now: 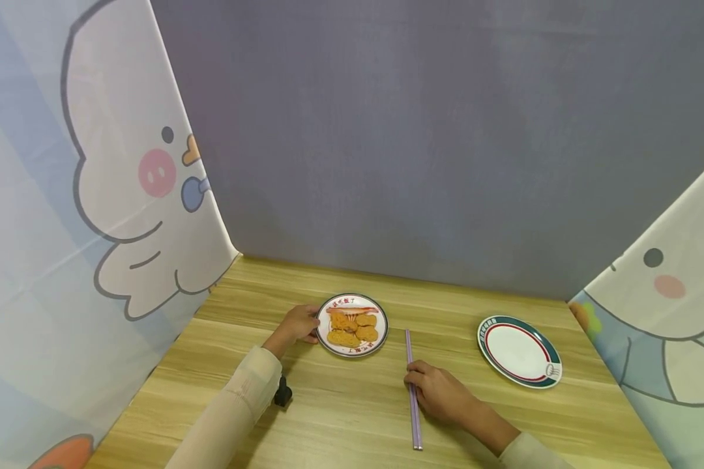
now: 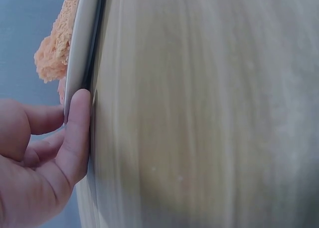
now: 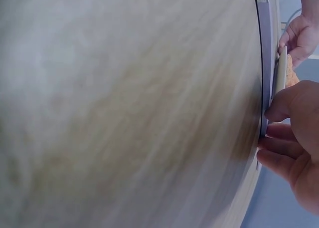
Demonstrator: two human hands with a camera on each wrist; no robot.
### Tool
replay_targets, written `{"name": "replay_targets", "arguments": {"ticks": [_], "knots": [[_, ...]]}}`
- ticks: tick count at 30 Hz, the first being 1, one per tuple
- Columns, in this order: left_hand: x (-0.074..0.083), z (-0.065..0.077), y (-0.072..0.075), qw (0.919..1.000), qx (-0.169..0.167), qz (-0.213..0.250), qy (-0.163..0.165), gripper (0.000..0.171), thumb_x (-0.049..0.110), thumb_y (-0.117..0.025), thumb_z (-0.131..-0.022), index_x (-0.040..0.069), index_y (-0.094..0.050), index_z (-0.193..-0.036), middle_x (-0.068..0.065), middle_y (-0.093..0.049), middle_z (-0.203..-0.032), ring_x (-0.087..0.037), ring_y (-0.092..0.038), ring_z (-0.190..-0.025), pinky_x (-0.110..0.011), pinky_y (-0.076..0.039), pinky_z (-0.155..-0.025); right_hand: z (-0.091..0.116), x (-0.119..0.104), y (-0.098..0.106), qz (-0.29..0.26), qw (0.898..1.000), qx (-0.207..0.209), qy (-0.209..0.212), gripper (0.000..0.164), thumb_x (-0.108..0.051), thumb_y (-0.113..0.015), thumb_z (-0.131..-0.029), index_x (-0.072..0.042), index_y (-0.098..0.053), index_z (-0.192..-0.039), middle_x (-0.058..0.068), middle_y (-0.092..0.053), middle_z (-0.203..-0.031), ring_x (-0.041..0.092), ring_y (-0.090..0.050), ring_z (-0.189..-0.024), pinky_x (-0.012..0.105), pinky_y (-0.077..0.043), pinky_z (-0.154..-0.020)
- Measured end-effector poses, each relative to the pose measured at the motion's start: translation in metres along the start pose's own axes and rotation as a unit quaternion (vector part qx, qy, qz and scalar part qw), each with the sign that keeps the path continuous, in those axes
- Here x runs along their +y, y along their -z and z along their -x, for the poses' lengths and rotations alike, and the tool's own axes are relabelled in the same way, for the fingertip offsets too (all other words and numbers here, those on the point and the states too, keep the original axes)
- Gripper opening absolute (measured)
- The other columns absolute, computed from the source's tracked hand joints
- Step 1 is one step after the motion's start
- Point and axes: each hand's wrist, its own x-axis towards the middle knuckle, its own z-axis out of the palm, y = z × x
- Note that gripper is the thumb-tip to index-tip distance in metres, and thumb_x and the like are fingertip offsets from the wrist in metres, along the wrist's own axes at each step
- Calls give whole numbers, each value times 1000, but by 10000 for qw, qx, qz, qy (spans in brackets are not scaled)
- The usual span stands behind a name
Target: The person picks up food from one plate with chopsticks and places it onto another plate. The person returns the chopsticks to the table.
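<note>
My left hand [image 1: 300, 324] holds the left rim of a round white plate [image 1: 382, 320] with a dark edge and red lettering. Golden fried pieces [image 1: 345, 339] and a long shrimp-like strip [image 1: 352, 311] lie on this plate. In the left wrist view, fingers pinch the rim from both sides, close to the tabletop. Right of the plate, my right hand [image 1: 446, 394] grips a pair of light purple chopsticks [image 1: 414, 420] near their middle. They lie along the table, pointing away from me, with thumb and fingertips around them in the right wrist view.
A white plate [image 1: 516, 352] with a green and red rim lies to the right of the chopsticks. A small black device [image 1: 283, 393] shows beside my left sleeve. The wood-grain table [image 1: 340, 417] meets a grey curtain [image 1: 387, 143] behind and cartoon-printed cloths at both sides.
</note>
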Motion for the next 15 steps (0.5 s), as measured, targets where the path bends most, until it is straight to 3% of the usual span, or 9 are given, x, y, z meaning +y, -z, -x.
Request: {"name": "replay_targets", "arguments": {"ticks": [5,12,15], "knots": [[-1,-1,4,9999,65,-138,-26,45,7,-54,-101,-1,-52,-145,-15,-66,-92,-18,-65,-73,-28,-66,-61,-1,2,3,-68,10000,-70,-7,15,-1,-73,-84,-13,-72,-93,11,-70,-110,23,-74,-92,31,-66,-73],[-2,3,15,9963,112,-755,-384,45,16,-56,-103,-2,-53,-144,-26,-64,-127,-25,-71,-86,-30,-67,-64,-3,6,4,104,9997,211,46,13,-6,-75,-83,-14,-73,-93,9,-71,-108,22,-72,-97,34,-66,-80],[0,6,18,9924,231,-996,-683,47,20,-56,-103,0,-52,-146,-27,-60,-136,-33,-70,-99,-37,-67,-72,-4,9,7,261,9991,345,-17,19,-8,-76,-82,-9,-74,-101,11,-71,-111,24,-71,-102,37,-65,-84]]}}
